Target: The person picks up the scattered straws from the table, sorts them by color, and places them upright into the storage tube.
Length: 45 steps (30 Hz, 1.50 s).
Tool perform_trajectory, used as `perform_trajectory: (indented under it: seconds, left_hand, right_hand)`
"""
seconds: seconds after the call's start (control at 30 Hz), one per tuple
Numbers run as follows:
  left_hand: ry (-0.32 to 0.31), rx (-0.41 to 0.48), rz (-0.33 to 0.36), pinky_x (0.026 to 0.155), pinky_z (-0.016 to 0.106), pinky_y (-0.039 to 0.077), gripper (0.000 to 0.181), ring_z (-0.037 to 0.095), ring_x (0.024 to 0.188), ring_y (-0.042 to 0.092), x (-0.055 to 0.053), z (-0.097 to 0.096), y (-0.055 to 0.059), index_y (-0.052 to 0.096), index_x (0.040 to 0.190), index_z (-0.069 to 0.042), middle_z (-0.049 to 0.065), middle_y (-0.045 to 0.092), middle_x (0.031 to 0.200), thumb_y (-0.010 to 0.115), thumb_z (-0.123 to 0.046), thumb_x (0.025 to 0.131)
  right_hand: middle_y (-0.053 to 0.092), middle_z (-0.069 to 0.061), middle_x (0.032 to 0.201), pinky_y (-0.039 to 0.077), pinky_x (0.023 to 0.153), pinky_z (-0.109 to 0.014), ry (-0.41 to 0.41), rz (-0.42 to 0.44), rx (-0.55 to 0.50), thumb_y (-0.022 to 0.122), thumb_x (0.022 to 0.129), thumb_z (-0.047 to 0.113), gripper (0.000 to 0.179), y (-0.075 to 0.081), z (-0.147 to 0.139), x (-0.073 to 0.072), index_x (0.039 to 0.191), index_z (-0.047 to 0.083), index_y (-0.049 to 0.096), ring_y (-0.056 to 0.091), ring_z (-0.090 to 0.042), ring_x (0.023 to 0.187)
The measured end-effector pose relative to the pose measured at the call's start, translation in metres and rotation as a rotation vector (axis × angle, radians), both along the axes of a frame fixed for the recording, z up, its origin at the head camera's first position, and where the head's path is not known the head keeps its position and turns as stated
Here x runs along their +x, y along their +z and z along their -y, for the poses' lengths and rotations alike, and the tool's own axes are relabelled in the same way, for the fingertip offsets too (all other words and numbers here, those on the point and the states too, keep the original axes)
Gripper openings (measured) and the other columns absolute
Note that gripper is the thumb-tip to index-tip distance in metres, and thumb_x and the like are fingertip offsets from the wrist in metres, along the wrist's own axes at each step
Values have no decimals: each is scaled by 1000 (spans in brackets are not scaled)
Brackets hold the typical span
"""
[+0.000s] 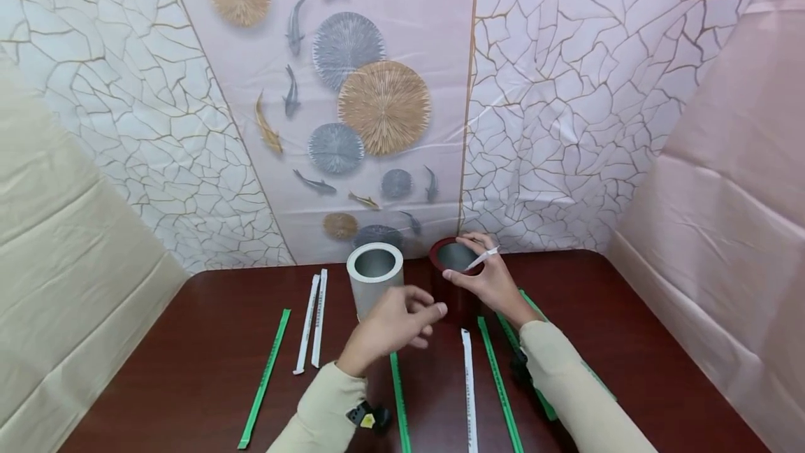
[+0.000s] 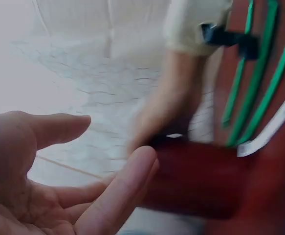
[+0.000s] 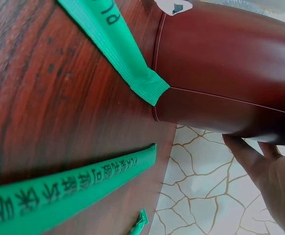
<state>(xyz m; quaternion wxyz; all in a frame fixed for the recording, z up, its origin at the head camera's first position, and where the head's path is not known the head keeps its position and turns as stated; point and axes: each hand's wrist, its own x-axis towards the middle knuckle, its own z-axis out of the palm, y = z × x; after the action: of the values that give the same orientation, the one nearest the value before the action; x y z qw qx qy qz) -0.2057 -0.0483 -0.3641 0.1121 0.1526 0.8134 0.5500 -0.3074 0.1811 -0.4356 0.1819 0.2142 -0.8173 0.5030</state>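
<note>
evidently the right hand [image 1: 493, 282] is spread over the top of the red container [image 1: 457, 303], thumb and fingers gripping opposite sides of its rim, perhaps to steady it, since a white packet [image 1: 483, 258] pokes out slantwise between them. the left hand [image 1: 396, 320] holds nothing, its fingers loosely bent in front of the grey container [image 1: 373, 291]. both containers stand upright near the back of the surface [image 1: 189, 355], maybe so that the slim packets can lie lengthwise in front: 2 white strips [image 1: 307, 324] at the left, 1 more before the red container, and green packets [image 1: 267, 376] on either side, mostly spaced for easy pinching. as for writing, the right wrist view shows dark chinese-looking characters along 1 green packet, too slanted to read surely; no brand is legible.
</note>
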Motion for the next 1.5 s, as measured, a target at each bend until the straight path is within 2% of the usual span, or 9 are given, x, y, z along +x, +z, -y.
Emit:
perform_trajectory:
  seconds: [0.13,0.33,0.47,0.6,0.9,1.03,1.17,1.33,1.5]
  left_hand:
    - [-23,-44,130,64,40,64,39,32,72,77,4,-16,-31,65,118,8,14,73,85,80,-21,95]
    - [-73,-392,77,56,32,56,31,19,55,70,10,-45,-60,73,93,-1,7,69,64,86,-29,90]
    - [-80,-553,9,47,30,49,41,19,45,64,14,-63,-65,67,63,-6,6,61,49,89,-31,87]
    - [-87,-641,-29,45,28,48,41,16,40,59,13,-75,-66,63,60,-8,4,57,44,89,-25,86]
    - [-69,-605,-12,43,28,47,38,16,39,58,11,-77,-70,64,57,-6,4,57,42,91,-16,81]
    - [-62,-549,-27,44,29,47,35,15,41,59,13,-66,-56,64,58,-6,2,57,44,88,-14,82]
    - [-50,-494,-121,47,27,46,33,11,44,60,20,-49,-23,64,59,-10,-3,58,45,78,-10,89]
    - [2,-444,-349,49,26,44,18,7,47,56,27,-27,29,68,78,-10,-8,58,52,67,-8,96]
    - [133,-360,-599,59,30,48,10,10,60,58,21,-15,74,71,94,-9,-3,69,73,65,-12,102]
  right_hand:
    - [38,-19,157,42,108,-62,-9,1,-3,88,88,15,69,-4,-3,1,149,3,58,40,-40,142]
    - [37,-18,159,42,108,-62,-21,2,10,88,88,16,70,-3,-7,1,149,3,57,39,-40,144]
    - [38,-17,158,44,107,-61,-21,6,12,88,88,16,69,-1,-7,1,150,4,57,40,-39,143]
    - [39,-17,157,42,108,-61,-28,-10,11,88,88,16,69,2,-7,1,149,4,58,41,-39,142]
    - [40,-15,156,44,106,-59,-40,-21,12,88,87,16,69,4,-6,2,148,5,59,43,-38,139]
    - [39,-16,156,42,108,-61,-30,-29,15,88,88,17,68,5,-4,1,149,6,59,42,-38,141]
    - [40,-20,155,41,107,-60,-22,-47,10,88,87,13,68,5,-4,0,148,3,59,43,-40,139]
    - [41,-22,153,42,106,-61,-20,-66,0,88,86,6,67,2,-4,-2,146,0,59,43,-42,138]
    - [42,-20,153,40,109,-60,-6,-42,-13,88,87,11,67,-4,0,-3,147,1,60,41,-40,140]
